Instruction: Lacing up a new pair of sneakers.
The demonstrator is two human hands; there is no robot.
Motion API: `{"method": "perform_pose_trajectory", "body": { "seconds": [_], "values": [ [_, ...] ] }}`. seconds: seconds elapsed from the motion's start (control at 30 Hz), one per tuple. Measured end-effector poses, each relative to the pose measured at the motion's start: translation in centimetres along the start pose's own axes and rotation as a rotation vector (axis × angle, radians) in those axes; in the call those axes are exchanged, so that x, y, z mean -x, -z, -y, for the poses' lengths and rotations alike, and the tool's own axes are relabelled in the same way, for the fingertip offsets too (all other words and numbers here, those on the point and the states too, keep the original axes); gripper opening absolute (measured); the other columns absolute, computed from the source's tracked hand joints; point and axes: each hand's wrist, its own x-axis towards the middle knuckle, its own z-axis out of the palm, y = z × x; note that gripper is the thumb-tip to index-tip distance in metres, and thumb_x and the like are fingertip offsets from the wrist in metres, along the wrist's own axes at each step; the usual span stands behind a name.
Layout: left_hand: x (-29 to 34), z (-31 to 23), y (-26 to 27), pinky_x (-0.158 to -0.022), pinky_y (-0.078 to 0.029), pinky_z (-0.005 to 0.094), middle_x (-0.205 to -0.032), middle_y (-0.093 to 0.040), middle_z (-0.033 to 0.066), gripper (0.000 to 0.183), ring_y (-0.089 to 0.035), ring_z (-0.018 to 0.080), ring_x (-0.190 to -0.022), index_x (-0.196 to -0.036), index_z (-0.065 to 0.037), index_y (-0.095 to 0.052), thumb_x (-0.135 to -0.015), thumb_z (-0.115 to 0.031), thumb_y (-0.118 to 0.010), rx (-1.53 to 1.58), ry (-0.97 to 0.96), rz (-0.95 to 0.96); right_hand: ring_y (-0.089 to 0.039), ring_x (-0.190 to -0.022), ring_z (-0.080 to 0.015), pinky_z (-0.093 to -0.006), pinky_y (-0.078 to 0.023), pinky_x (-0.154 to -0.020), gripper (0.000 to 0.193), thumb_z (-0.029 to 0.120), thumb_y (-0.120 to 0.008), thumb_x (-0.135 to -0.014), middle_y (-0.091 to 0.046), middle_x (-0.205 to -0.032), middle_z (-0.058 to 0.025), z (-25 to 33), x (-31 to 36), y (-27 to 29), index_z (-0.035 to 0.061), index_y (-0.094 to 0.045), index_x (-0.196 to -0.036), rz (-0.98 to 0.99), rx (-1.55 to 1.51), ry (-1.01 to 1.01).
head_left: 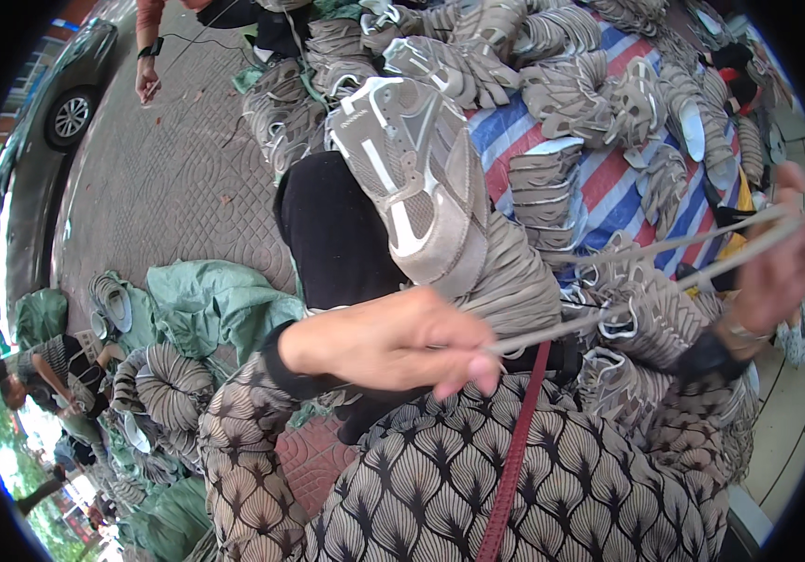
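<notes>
A grey shoe upper [398, 178] with white trim lies across my lap, on top of a bundle of nested uppers [515, 281]. My left hand [393, 342] is closed in a pinch on a pale shoelace [561, 331], just below the bundle. From there the lace runs taut to the right. My right hand [777, 267], raised far out at the right and blurred by motion, grips the lace where it doubles back. The second strand returns toward the bundle; its far end is hard to follow.
Many stacked uppers [566, 103] cover a red, white and blue striped sheet [613, 178] ahead and right. Green sacks [220, 295] and more bundles [173, 384] lie left. Another person's hand [147, 82] shows at the top. A dark car [23, 178] stands beyond the paving.
</notes>
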Motion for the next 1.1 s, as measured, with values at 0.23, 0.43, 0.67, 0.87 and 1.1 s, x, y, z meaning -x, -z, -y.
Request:
{"method": "perform_pose_trajectory", "body": {
  "seconds": [0.23, 0.43, 0.67, 0.87, 1.1],
  "values": [
    [10.5, -3.6, 1.9, -0.074, -0.049, 0.0368, -0.063, -0.061, 0.0063, 0.028, -0.059, 0.0153, -0.056, -0.09, 0.007, -0.065, -0.097, -0.012, -0.046, 0.06, -0.207, -0.065, -0.054, -0.077, -0.0129, -0.0251, -0.044, -0.061, 0.017, 0.02, -0.038, -0.098, -0.052, -0.083, -0.0039, -7.7, 2.2, -15.5, 0.0057, -0.046, -0.092, 0.238, -0.304, -0.219],
    [16.5, -8.2, 1.0, -0.056, -0.051, 0.0284, -0.065, -0.063, 0.013, 0.031, -0.05, 0.0089, -0.043, -0.083, 0.01, -0.065, -0.093, -0.018, -0.056, 0.031, -0.119, -0.497, -0.058, -0.079, -0.0161, -0.0274, -0.046, -0.064, 0.017, 0.019, -0.042, -0.095, -0.057, -0.086, -0.0071, -11.0, -2.0, -24.7, 0.0044, -0.051, -0.094, 0.457, -0.567, -0.34],
    [22.3, -8.8, 1.4, -0.036, -0.037, 0.0184, -0.074, -0.065, 0.0202, 0.033, -0.039, 0.0042, -0.038, -0.075, 0.004, -0.057, -0.095, -0.022, -0.052, -0.01, -0.101, -0.798, -0.062, -0.081, -0.0199, -0.0301, -0.049, -0.067, 0.02, 0.019, -0.047, -0.091, -0.062, -0.091, -0.0108, -13.3, -5.6, -31.9, 0.0029, -0.058, -0.097, 0.788, -0.824, -0.483],
    [14.8, -5.1, 4.0, -0.043, -0.035, 0.0199, -0.055, -0.048, -0.0055, 0.021, -0.042, 0.0024, -0.046, -0.096, -0.002, -0.066, -0.097, -0.017, -0.052, -0.24, 0.483, -0.836, -0.065, -0.083, -0.0227, -0.032, -0.051, -0.07, 0.023, 0.018, -0.05, -0.088, -0.067, -0.094, -0.0134, -15.8, -5.8, -36.0, 0.0018, -0.062, -0.099, 1.037, -0.908, -0.626],
    [2.5, -3.5, 1.6, -0.052, -0.043, 0.035, -0.062, -0.055, 0.0148, 0.016, -0.054, 0.027, -0.052, -0.094, -0.001, -0.06, -0.094, -0.016, -0.055, -0.609, 0.022, -0.501, -0.056, -0.102, -0.017, -0.0285, -0.042, -0.092, 0.031, 0.015, -0.058, -0.089, -0.058, -0.111, -0.0074, 15.2, -9.6, 8.7, 0.0, -0.055, -0.117, 0.575, -2.49, 0.677]
  ]
}}
